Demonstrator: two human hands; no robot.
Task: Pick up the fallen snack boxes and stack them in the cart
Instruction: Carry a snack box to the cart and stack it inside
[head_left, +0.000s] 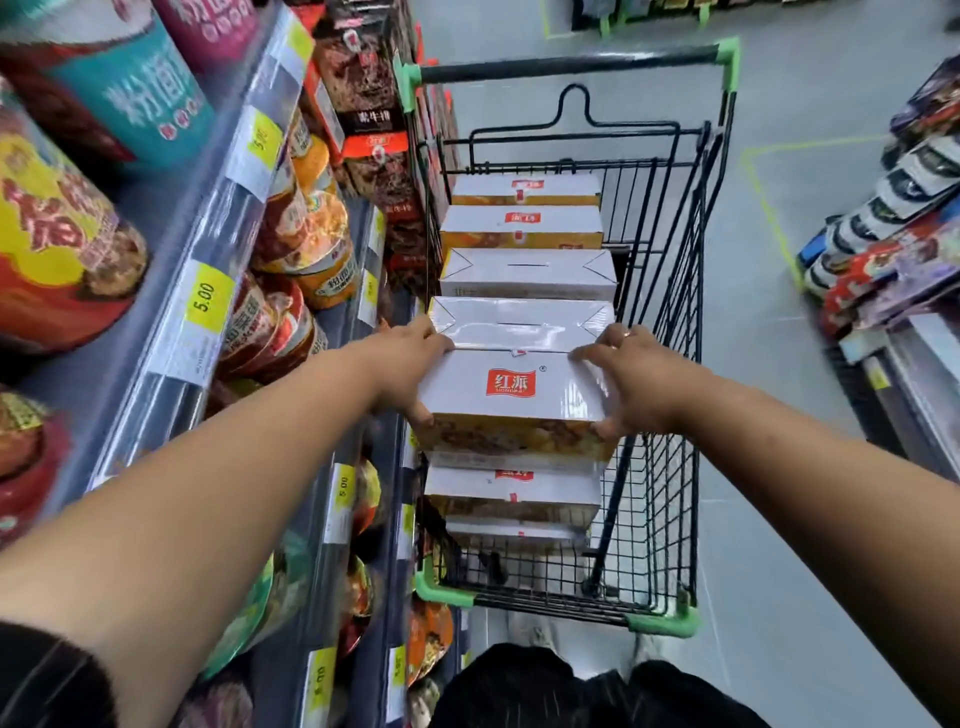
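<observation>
Hands, left hand (415, 364) and right hand (631, 379), clasp snack box (511, 397) above cart (670, 467) stack; next, lower it squarely.

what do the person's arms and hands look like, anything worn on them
Both forearms are bare. The left arm shows a dark, fuzzy-looking sleeve pushed up near the elbow at the frame's lower left corner. The right hand wears a thin ring on one finger. The left hand shows no ring, glove or watch.
</observation>
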